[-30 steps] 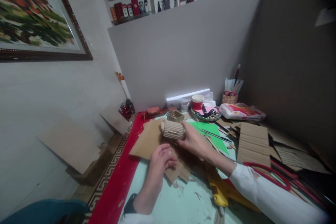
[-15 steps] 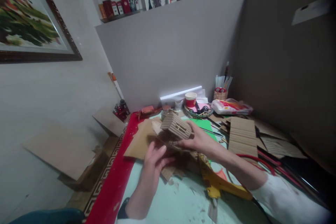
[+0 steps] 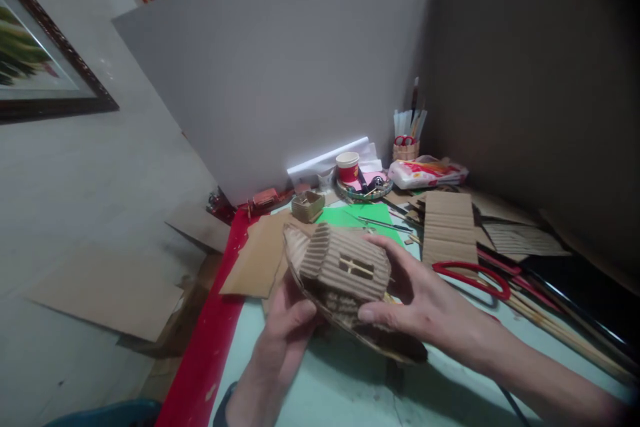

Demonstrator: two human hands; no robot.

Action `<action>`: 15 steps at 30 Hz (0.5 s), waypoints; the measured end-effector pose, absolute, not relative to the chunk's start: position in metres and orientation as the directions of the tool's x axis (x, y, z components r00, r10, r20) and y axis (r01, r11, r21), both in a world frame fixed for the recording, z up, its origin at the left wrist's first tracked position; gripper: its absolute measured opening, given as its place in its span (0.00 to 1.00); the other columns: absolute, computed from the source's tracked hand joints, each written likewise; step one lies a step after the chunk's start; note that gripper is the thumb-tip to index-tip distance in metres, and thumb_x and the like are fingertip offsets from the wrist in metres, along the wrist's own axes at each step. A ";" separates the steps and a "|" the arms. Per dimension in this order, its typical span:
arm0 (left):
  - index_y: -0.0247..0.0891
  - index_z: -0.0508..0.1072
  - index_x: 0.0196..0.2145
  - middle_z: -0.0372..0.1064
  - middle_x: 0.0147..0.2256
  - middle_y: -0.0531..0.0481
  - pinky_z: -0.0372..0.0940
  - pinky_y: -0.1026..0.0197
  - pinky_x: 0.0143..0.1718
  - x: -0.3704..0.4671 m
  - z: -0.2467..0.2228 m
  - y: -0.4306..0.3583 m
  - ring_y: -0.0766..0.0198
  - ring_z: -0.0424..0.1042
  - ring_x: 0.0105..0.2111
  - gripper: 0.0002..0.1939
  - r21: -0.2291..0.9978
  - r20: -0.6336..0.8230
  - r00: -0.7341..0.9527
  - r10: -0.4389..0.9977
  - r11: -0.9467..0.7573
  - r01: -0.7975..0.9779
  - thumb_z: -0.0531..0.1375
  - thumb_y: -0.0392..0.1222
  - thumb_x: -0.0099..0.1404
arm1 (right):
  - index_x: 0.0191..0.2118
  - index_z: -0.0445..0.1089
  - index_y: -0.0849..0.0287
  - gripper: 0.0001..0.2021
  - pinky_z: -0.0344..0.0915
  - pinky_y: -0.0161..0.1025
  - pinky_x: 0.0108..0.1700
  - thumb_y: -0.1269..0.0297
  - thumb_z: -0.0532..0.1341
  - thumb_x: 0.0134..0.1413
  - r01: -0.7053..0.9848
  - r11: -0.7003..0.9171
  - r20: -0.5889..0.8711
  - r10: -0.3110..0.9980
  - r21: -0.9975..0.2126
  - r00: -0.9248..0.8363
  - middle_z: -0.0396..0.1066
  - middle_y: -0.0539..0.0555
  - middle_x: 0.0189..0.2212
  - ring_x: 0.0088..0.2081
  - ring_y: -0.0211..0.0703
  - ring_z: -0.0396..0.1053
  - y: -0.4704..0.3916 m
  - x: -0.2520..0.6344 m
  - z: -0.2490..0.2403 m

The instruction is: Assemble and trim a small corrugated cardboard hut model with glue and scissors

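Observation:
Between my hands is a cardboard model boat (image 3: 345,310) with a pointed hull and a ridged cabin (image 3: 367,260) on it. A small window with thin crossed bars shows in the cabin's side. My left hand (image 3: 290,320) grips the hull's left edge, its thumb on the near rim and its other fingers hidden underneath. My right hand (image 3: 407,293) closes round the cabin's right end, thumb at the near side and fingers behind. The boat is tilted above the pale green tabletop (image 3: 340,387).
Behind the boat lie brown cardboard (image 3: 250,267), a green sheet (image 3: 375,213) and a small cardboard box (image 3: 307,205). Red-handled scissors (image 3: 470,279) and a ridged cardboard piece (image 3: 449,230) are at right. A red paper cup (image 3: 347,167) stands on a round tray at the back.
The boat has come nearer, so its hull shows more fully. My left hand has gone from loosely spread beneath it to gripping its edge. The camera view has shifted.

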State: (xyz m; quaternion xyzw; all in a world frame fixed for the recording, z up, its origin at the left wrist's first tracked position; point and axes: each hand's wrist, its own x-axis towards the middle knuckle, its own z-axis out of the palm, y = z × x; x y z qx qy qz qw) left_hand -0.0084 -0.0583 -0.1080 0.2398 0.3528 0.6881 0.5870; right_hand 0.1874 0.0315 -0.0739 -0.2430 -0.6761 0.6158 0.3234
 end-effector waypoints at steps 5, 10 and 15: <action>0.47 0.81 0.49 0.83 0.43 0.50 0.66 0.50 0.61 0.001 -0.109 -0.063 0.46 0.73 0.58 0.28 0.756 -0.147 -0.160 0.976 0.007 -0.654 0.78 0.38 0.49 | 0.63 0.56 0.47 0.37 0.68 0.53 0.62 0.58 0.71 0.50 -0.028 0.181 0.159 0.766 -0.983 -0.623 0.68 0.57 0.61 0.60 0.56 0.70 0.024 0.188 -0.084; 0.47 0.82 0.45 0.82 0.49 0.50 0.60 0.47 0.66 0.005 -0.107 -0.064 0.44 0.71 0.60 0.27 0.769 -0.185 -0.176 0.967 0.031 -0.638 0.79 0.39 0.46 | 0.65 0.59 0.40 0.32 0.73 0.56 0.58 0.47 0.67 0.58 0.092 0.349 0.239 0.788 -0.933 -0.567 0.68 0.54 0.62 0.62 0.60 0.69 0.017 0.197 -0.084; 0.47 0.78 0.52 0.79 0.53 0.46 0.65 0.44 0.62 0.008 -0.103 -0.065 0.40 0.72 0.60 0.35 0.810 -0.154 -0.270 0.951 -0.035 -0.586 0.79 0.39 0.46 | 0.52 0.66 0.41 0.12 0.79 0.33 0.33 0.58 0.61 0.65 0.112 0.511 0.400 0.775 -0.852 -0.490 0.78 0.48 0.43 0.40 0.45 0.80 0.013 0.201 -0.077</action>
